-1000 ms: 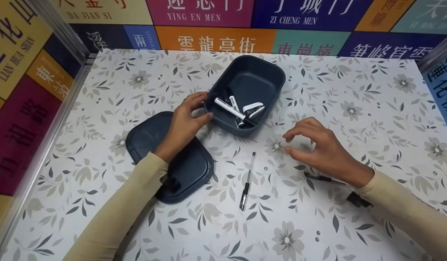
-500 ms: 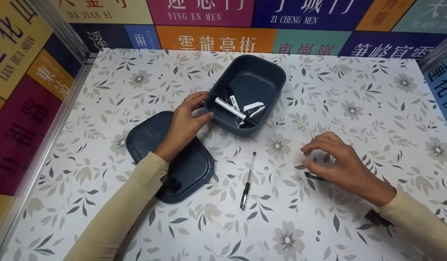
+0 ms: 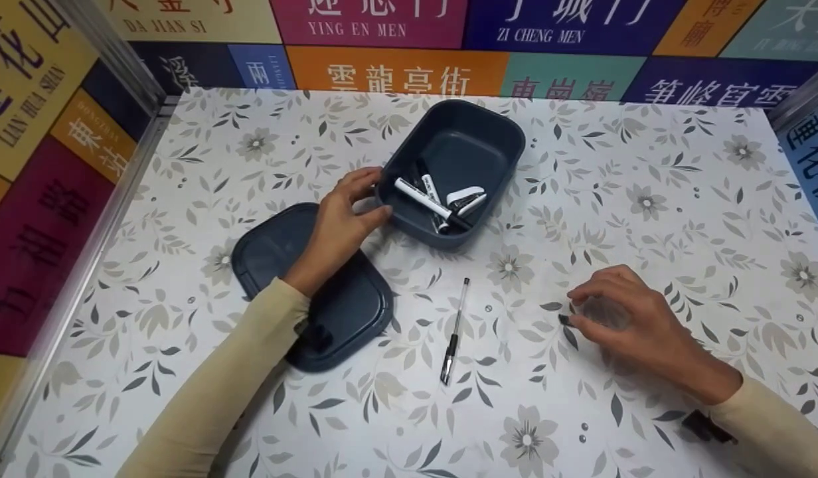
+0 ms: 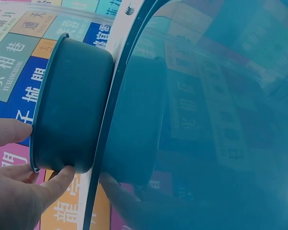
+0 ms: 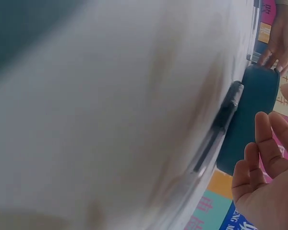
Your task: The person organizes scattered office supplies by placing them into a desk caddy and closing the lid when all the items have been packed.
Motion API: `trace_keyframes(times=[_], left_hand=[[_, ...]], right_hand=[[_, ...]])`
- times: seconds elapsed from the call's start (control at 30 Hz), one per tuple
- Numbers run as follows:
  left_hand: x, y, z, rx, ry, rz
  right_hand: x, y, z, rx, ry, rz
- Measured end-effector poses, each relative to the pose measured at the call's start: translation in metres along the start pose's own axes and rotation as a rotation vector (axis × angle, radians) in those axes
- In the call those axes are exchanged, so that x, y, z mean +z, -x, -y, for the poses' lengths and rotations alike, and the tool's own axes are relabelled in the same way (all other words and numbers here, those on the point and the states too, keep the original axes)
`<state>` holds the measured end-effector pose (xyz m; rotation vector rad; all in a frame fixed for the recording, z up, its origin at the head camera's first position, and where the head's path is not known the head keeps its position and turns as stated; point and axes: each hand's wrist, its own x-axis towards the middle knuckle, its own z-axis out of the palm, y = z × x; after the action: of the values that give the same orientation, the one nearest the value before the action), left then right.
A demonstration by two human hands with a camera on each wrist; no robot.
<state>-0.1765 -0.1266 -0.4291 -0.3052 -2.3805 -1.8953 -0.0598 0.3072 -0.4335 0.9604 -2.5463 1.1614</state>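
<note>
My left hand (image 3: 339, 222) rests against the near left corner of the dark blue box (image 3: 495, 126), fingers and thumb at the rim and outer wall. In the left wrist view the fingers meet that wall. In the box lie a white marker (image 3: 419, 198), another black-and-white marker and a small white-and-black rounded item (image 3: 467, 196) of unclear kind. My right hand (image 3: 638, 322) hovers over a pen (image 3: 565, 320), thumb and index finger apart; the hand hides most of that pen. In the right wrist view this pen (image 5: 225, 115) lies on the table beyond the fingers.
A clear gel pen (image 3: 453, 332) with a black grip lies mid-table. The box's dark lid (image 3: 276, 245) lies partly under my left forearm. Colourful lettered walls (image 3: 396, 76) border the floral tabletop (image 3: 701, 199) at the back and sides.
My right hand has moved right and toward me, down over the pen on the right. My left hand, the box, the lid and the middle pen have stayed put.
</note>
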Motion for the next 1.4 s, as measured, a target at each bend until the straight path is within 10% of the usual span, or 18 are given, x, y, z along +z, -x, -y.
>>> trace_keyframes(times=[1.4], left_hand=[[0.001,0.0,-0.001,-0.005,0.012,-0.005]], right_hand=[[-0.028,0.055,-0.009,0.08,0.16,0.03]])
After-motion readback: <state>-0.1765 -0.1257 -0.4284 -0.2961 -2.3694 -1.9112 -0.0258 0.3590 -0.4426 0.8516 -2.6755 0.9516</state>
